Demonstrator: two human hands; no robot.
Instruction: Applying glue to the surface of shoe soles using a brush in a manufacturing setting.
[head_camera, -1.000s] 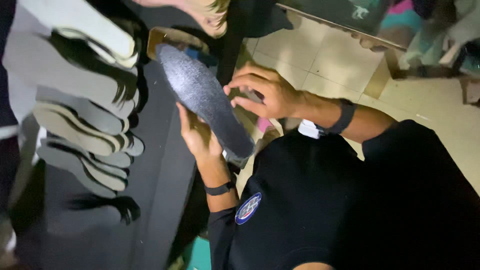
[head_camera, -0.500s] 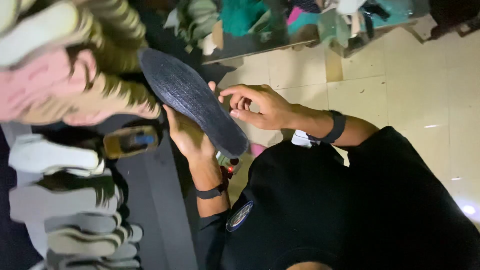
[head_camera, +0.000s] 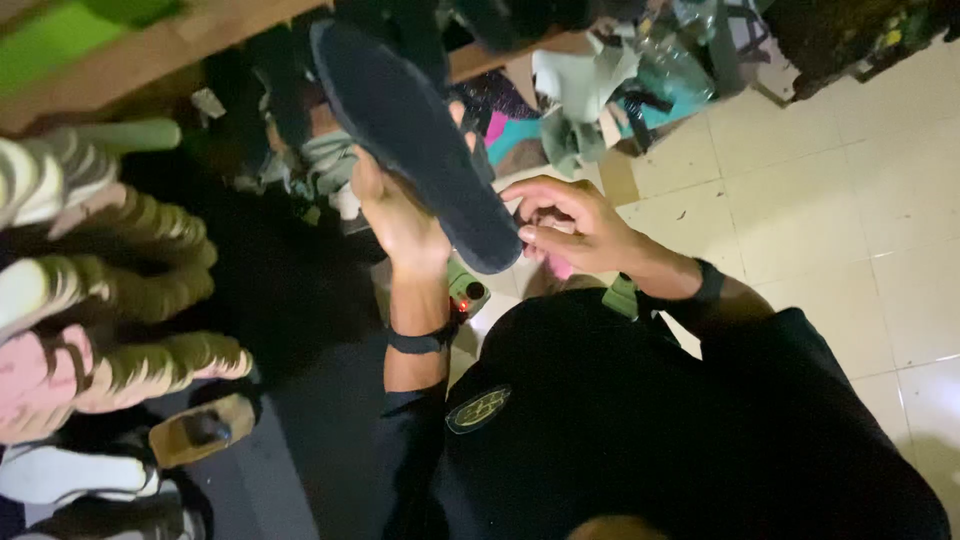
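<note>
- Left hand (head_camera: 400, 215) grips the dark insole (head_camera: 415, 135) from beneath, holding it up.
- Right hand (head_camera: 575, 225) pinches its heel edge; finishing that edge seems to need a steady grip.

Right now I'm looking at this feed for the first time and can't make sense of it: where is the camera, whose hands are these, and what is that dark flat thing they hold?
There is no machine here. The single picture comes from a camera worn on a person's head, looking down, so the dark shirt at the bottom is the person's own body. The left hand reaches up and supports a long, flat, dark shoe insole from beneath. The right hand pinches the insole's lower end with its fingertips, so both have a grip on it. To the left, rows of other soles, pale and striped, lie stacked on a dark surface. At the top is a cluttered wooden shelf with mixed scraps. To the right is a pale tiled floor. Each wrist wears a dark band.
</note>
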